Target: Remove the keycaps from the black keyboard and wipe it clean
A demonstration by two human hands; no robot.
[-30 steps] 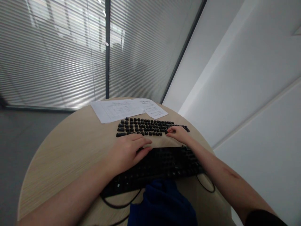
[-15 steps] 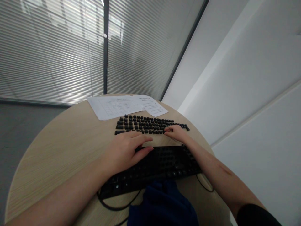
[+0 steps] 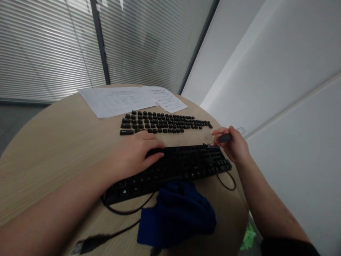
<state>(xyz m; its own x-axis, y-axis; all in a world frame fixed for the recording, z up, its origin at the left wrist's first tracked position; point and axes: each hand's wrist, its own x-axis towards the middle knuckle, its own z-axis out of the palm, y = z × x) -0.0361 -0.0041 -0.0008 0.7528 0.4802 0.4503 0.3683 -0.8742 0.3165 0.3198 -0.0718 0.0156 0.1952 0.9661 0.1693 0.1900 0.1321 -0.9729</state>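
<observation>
A black keyboard lies across the table, many of its keys off. My left hand rests over its upper left part, thumb and fingers stretched and apart, nothing in them. At the keyboard's upper right corner, my right hand is closed around a small tool with a dark grey handle. Its thin tip points toward the keyboard's back edge; its exact kind is too blurred to tell. Beyond the keyboard, loose black keycaps are laid out in rows on the table.
Printed papers lie at the back of the round wooden table. In front of the keyboard are a crumpled blue cloth and a black USB cable. A white wall stands close on the right.
My right hand has left the loose keycaps, moved right to the keyboard's upper right corner, and now holds the dark-handled tool. My left hand stays on the keyboard. The view has shifted.
</observation>
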